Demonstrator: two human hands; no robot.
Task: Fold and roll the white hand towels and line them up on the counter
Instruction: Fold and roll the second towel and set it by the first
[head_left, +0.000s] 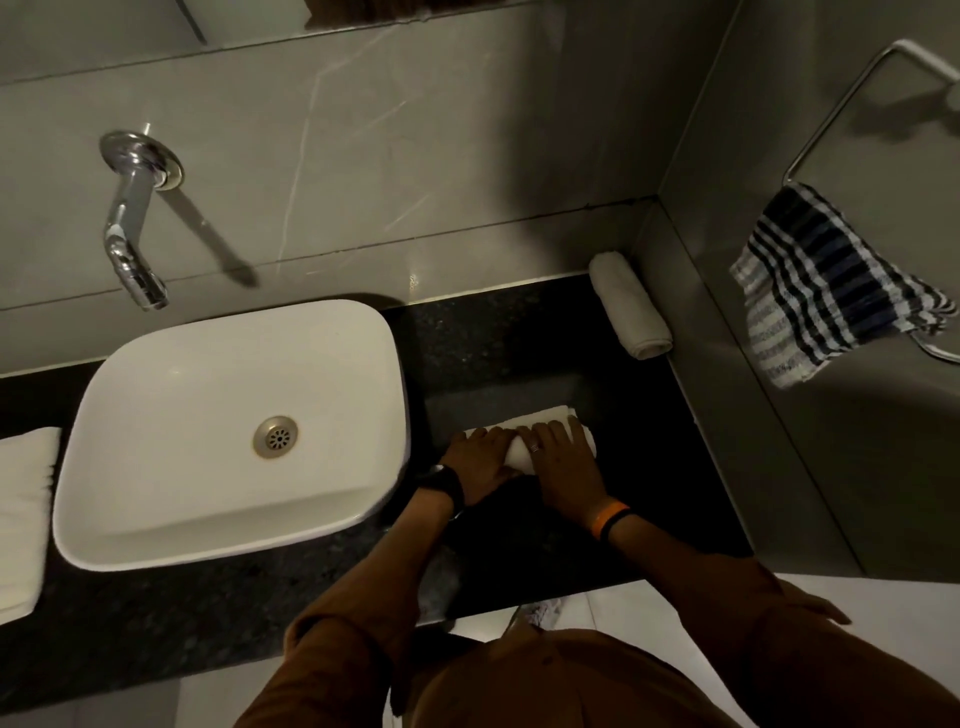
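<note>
A white hand towel (545, 417) lies on the black counter (649, 467) right of the basin, partly rolled, with a flat strip showing beyond the roll. My left hand (478, 460) and my right hand (563, 467) both press down on the roll, fingers curved over it. A finished rolled white towel (628, 306) lies against the right wall at the back corner. More folded white towels (23, 514) sit stacked at the far left edge of the counter.
A white basin (234, 436) fills the counter's middle, with a chrome wall tap (132, 223) above it. A checked cloth (826, 291) hangs from a metal ring on the right wall. The counter's front edge runs just before my body.
</note>
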